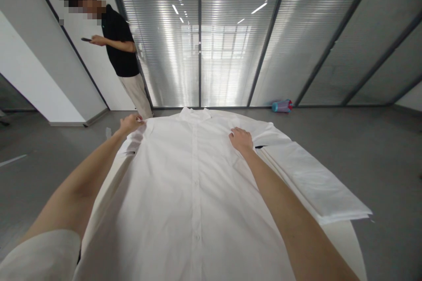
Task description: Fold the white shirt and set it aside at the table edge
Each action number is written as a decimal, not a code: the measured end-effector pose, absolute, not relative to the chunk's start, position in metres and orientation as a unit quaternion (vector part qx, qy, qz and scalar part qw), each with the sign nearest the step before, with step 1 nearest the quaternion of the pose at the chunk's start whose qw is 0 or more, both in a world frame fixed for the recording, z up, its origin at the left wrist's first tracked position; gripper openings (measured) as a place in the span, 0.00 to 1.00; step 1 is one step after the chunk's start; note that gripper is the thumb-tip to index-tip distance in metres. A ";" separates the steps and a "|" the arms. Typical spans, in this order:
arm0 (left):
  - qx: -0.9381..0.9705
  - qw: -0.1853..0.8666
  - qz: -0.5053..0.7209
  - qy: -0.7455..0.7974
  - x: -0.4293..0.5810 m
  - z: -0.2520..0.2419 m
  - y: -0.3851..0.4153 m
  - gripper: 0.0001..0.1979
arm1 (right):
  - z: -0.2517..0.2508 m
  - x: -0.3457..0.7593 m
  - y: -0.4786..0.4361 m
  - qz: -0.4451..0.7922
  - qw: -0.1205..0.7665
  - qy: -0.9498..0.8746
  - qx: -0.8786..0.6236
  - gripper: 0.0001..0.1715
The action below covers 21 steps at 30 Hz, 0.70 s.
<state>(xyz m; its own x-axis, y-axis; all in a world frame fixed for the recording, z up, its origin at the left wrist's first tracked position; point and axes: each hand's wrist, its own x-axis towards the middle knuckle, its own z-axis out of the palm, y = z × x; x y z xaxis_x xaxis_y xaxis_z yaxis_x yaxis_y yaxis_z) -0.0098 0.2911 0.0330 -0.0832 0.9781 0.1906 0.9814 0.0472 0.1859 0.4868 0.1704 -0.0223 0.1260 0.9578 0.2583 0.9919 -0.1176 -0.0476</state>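
Observation:
A white button-up shirt (174,175) lies spread front side up over a round white table (344,239), its collar at the far edge. At the shirt's left shoulder area in the picture, my left hand (131,124) pinches the fabric near the sleeve seam. My right hand (241,139) rests on the upper right of the shirt front, fingers bent a little and laid on the cloth. The sleeve on the right stretches out toward the table's right edge. Most of the left sleeve is hidden.
A person (120,44) in a black top stands beyond the table at the left, holding a phone (86,40). A blue and red object (282,106) lies on the floor by the glass wall (227,52). A white pillar (49,52) stands at the left.

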 end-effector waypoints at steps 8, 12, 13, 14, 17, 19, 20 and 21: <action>-0.712 0.097 -0.111 -0.686 0.045 0.019 0.268 0.21 | -0.022 0.485 0.167 -0.062 0.102 -0.649 -0.751 0.22; -0.800 0.085 -0.102 -0.586 0.110 0.017 0.268 0.16 | -0.011 0.492 0.171 -0.010 0.092 -0.665 -0.741 0.22; -0.814 0.070 -0.094 -0.568 0.127 0.016 0.270 0.16 | -0.006 0.498 0.173 0.000 0.089 -0.667 -0.740 0.22; -0.824 0.055 -0.087 -0.557 0.144 0.016 0.272 0.16 | 0.001 0.506 0.176 0.006 0.086 -0.665 -0.741 0.22; -0.832 0.024 -0.076 -0.550 0.185 0.011 0.280 0.17 | 0.023 0.539 0.180 0.003 0.092 -0.640 -0.763 0.22; -0.829 0.015 -0.074 -0.554 0.202 0.006 0.284 0.19 | 0.037 0.570 0.177 0.002 0.095 -0.609 -0.787 0.23; -0.827 0.009 -0.075 -0.557 0.207 0.003 0.286 0.22 | 0.042 0.586 0.173 0.005 0.093 -0.592 -0.801 0.22; -0.824 0.001 -0.078 -0.562 0.211 0.000 0.287 0.24 | 0.046 0.603 0.168 0.007 0.090 -0.573 -0.814 0.21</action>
